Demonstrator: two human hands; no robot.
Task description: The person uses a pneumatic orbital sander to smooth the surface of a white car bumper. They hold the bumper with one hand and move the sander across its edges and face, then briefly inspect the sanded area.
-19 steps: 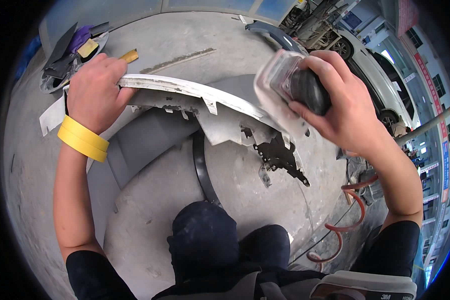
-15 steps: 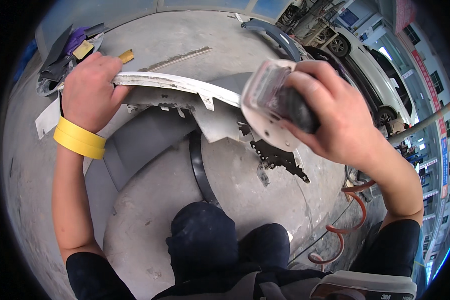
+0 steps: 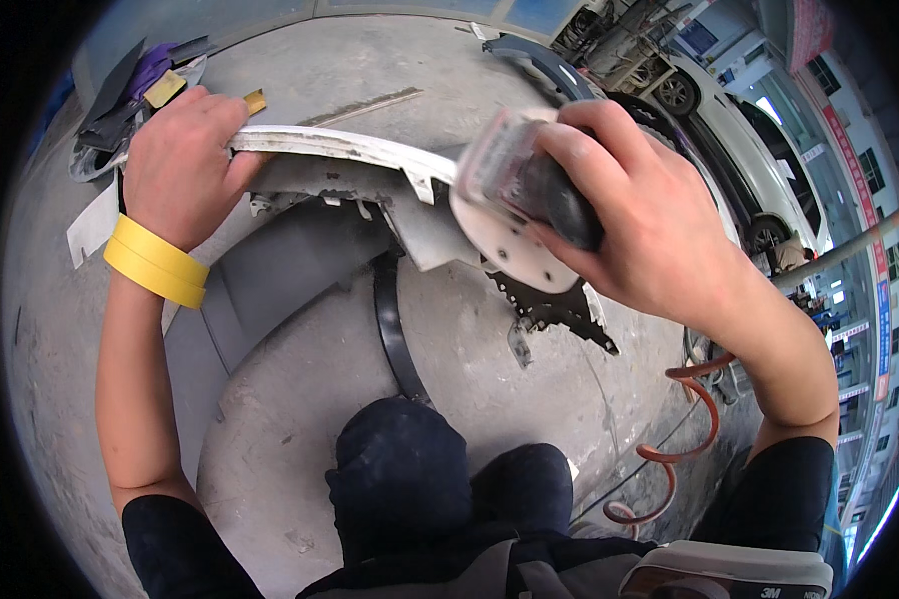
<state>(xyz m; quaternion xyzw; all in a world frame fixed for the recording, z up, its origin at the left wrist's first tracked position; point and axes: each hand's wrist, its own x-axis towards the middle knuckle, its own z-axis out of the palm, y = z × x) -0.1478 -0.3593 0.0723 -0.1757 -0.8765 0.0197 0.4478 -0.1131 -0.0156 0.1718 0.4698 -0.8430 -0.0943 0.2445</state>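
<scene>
The left hand (image 3: pixel 182 165) has its fingers curled over the left end of a long white panel (image 3: pixel 345 143), gripping it, with the fingertips out of sight behind the edge. The right hand (image 3: pixel 639 215) has its fingers wrapped round the black body of a sanding tool (image 3: pixel 571 208); some of their tips are hidden by the tool. The tool's front portion is smeared by blur, so its details are hard to read, though small dark holes show in its pale round plate (image 3: pixel 499 245). It stands over the right part of the white panel and covers that stretch of its edge; whether plate and panel touch, I cannot tell. The panel spans the space between the two hands, above the floor (image 3: pixel 300 419), its lower side ragged. A black perforated piece (image 3: pixel 559 314) sticks out below the plate, its upper part covered. Behind the panel lies a grey sheet (image 3: pixel 270 280), partly masked by the panel and the left arm. A yellow band (image 3: pixel 157 262) circles the left wrist. Past that hand, a heap with a purple cloth (image 3: pixel 152 75) is partly blocked from view. The right forearm hides the upper end of a coiled red hose (image 3: pixel 714 414). At the lower edge, a mask (image 3: pixel 719 559) is cut off, and a dark-clad knee (image 3: pixel 400 459) covers some of the floor
</scene>
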